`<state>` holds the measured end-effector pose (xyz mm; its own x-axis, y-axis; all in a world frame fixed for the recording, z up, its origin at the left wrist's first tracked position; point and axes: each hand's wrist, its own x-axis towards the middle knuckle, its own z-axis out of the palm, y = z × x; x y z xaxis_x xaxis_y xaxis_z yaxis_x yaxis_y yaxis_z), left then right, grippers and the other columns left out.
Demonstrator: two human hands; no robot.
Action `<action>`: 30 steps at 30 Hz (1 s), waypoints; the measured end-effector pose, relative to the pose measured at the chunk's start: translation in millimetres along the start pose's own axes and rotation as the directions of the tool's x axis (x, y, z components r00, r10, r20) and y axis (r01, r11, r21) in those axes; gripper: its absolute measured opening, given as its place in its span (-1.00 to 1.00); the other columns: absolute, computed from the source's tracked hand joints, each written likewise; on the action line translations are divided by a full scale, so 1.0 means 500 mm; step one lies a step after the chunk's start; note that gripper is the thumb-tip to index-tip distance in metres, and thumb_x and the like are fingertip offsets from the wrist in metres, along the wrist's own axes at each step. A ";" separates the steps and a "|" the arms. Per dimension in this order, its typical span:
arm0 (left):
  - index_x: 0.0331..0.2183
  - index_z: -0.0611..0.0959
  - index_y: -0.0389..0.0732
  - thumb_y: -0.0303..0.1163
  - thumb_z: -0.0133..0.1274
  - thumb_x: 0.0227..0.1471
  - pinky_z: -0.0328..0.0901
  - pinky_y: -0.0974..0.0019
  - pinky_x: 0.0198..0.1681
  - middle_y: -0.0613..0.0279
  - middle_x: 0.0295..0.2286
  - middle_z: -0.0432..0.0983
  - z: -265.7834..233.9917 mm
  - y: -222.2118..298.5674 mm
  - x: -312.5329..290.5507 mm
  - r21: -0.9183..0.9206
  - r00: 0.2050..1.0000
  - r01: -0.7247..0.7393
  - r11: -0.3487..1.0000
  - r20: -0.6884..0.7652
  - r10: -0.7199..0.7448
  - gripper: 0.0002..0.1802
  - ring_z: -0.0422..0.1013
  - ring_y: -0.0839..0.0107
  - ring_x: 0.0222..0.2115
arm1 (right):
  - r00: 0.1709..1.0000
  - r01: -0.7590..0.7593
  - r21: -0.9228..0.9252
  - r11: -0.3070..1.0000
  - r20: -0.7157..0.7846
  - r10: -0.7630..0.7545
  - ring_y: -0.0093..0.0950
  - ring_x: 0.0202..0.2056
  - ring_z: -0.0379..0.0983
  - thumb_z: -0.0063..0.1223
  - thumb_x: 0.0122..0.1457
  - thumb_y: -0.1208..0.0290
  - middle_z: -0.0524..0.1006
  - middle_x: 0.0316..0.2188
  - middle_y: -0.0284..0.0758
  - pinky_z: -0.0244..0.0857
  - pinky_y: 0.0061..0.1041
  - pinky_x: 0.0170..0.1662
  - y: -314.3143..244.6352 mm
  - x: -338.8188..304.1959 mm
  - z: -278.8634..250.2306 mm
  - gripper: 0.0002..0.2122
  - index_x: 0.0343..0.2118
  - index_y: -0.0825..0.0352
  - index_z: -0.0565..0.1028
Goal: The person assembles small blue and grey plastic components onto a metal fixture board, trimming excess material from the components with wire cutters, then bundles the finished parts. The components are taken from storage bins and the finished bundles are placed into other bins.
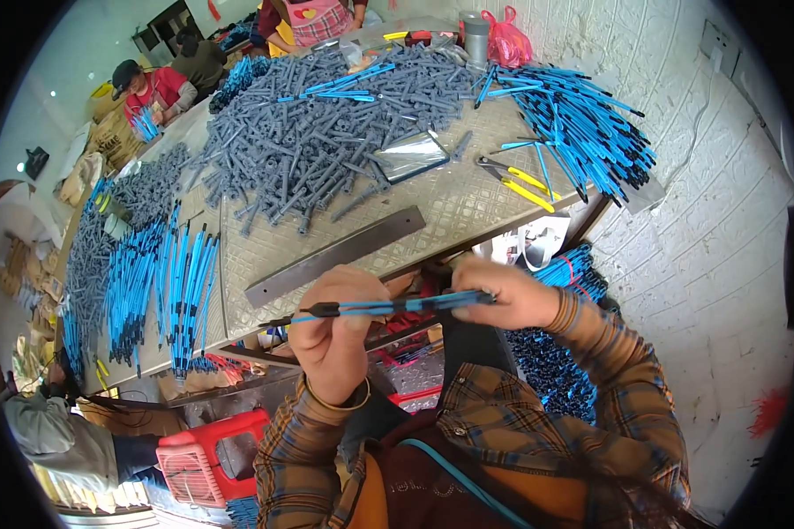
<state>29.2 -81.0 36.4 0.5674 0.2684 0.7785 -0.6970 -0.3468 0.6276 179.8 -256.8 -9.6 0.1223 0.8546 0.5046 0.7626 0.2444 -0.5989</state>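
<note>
A few slim blue rods with black bands and black ends (379, 307) stretch level between my hands, just off the table's near edge. My left hand (331, 331) pinches them near their left end, thumb and fingers closed, with a black tip sticking out past it. My right hand (512, 298) is closed round their right end, partly hiding it. Beyond the hands a flat grey metal bar (335, 256) lies slantwise on the table. Yellow-handled pliers (522, 181) rest farther right.
A big heap of grey plastic wall plugs (304, 132) covers the table (476, 207). Blue rods pile up at the right (582, 132) and left (137, 286); more bundles (560, 353) sit below. A red stool (207, 458) stands lower left. Co-workers (154, 93) sit across the table.
</note>
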 end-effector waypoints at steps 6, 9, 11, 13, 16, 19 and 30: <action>-0.42 0.39 -0.26 -0.35 -0.06 0.05 0.26 0.31 -0.50 0.18 -0.61 0.32 0.004 0.028 -0.009 -0.548 0.979 0.169 0.819 -0.006 -0.206 -0.83 0.31 0.38 -0.59 | 0.748 -0.663 0.600 0.448 0.514 0.419 -0.61 -0.36 0.33 0.07 0.01 0.44 0.42 -0.41 -0.37 0.21 -0.61 -0.29 -0.049 -0.060 0.026 -0.84 -0.38 0.34 0.36; -0.42 0.36 -0.22 -0.32 -0.08 0.06 0.24 0.34 -0.53 0.22 -0.64 0.28 0.002 0.041 -0.009 -0.677 0.952 0.250 0.692 0.042 -0.303 -0.82 0.28 0.43 -0.63 | 0.861 -0.494 0.628 0.601 0.260 0.436 -0.63 -0.35 0.30 0.06 0.00 0.45 0.41 -0.39 -0.37 0.20 -0.64 -0.25 -0.030 -0.082 0.020 -0.82 -0.36 0.37 0.35; -0.42 0.35 -0.16 -0.26 -0.10 0.08 0.22 0.40 -0.56 0.27 -0.65 0.26 0.003 0.047 -0.013 -0.736 0.915 0.325 0.594 0.087 -0.393 -0.81 0.24 0.50 -0.68 | 0.909 -0.380 0.524 0.763 0.061 0.411 -0.63 -0.35 0.31 0.04 0.02 0.44 0.41 -0.39 -0.37 0.21 -0.64 -0.24 -0.026 -0.096 0.016 -0.82 -0.34 0.37 0.35; -0.42 0.36 -0.14 -0.23 -0.12 0.09 0.20 0.43 -0.58 0.29 -0.67 0.25 0.001 0.043 -0.022 -0.792 0.891 0.340 0.507 0.098 -0.444 -0.81 0.23 0.53 -0.70 | 0.915 -0.333 0.451 0.828 -0.056 0.398 -0.64 -0.35 0.31 0.03 0.03 0.44 0.40 -0.38 -0.37 0.21 -0.64 -0.24 -0.041 -0.097 0.016 -0.82 -0.33 0.37 0.35; -0.41 0.37 -0.09 -0.16 -0.15 0.10 0.16 0.49 -0.62 0.33 -0.69 0.25 0.002 0.032 -0.039 -0.884 0.817 0.359 0.300 0.143 -0.558 -0.79 0.19 0.58 -0.74 | 0.827 -0.311 0.715 0.626 -0.122 0.549 -0.63 -0.38 0.29 -0.01 0.05 0.43 0.38 -0.44 -0.39 0.21 -0.62 -0.24 -0.098 -0.062 0.039 -0.86 -0.35 0.35 0.36; -0.41 0.41 -0.05 -0.10 -0.21 0.12 0.08 0.54 -0.66 0.35 -0.76 0.24 -0.004 0.039 -0.034 -0.974 0.891 0.195 0.117 0.126 -0.437 -0.75 0.16 0.60 -0.78 | 0.855 -0.467 0.604 0.646 0.122 0.504 -0.61 -0.40 0.30 -0.07 0.10 0.41 0.38 -0.46 -0.39 0.22 -0.60 -0.27 -0.072 -0.056 0.002 -0.88 -0.38 0.35 0.37; -0.26 0.47 -0.06 -0.12 -0.24 0.13 -0.08 0.45 -0.74 0.42 -0.87 0.16 -0.065 0.043 -0.117 -0.699 0.814 0.564 0.440 0.382 -0.438 -0.71 -0.01 0.58 -0.86 | 0.757 -0.591 -0.806 -0.032 -0.567 0.324 -0.18 -0.46 0.43 -0.05 0.00 0.28 0.45 -0.44 -0.17 0.34 -0.29 -0.39 0.226 -0.089 -0.293 -0.80 -0.43 0.32 0.41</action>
<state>-33.4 -74.9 4.5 0.9344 0.0273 0.3552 -0.2927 0.6270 0.7219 353.4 -334.6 -8.5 0.7002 0.4664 0.5406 0.4158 -0.8819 0.2224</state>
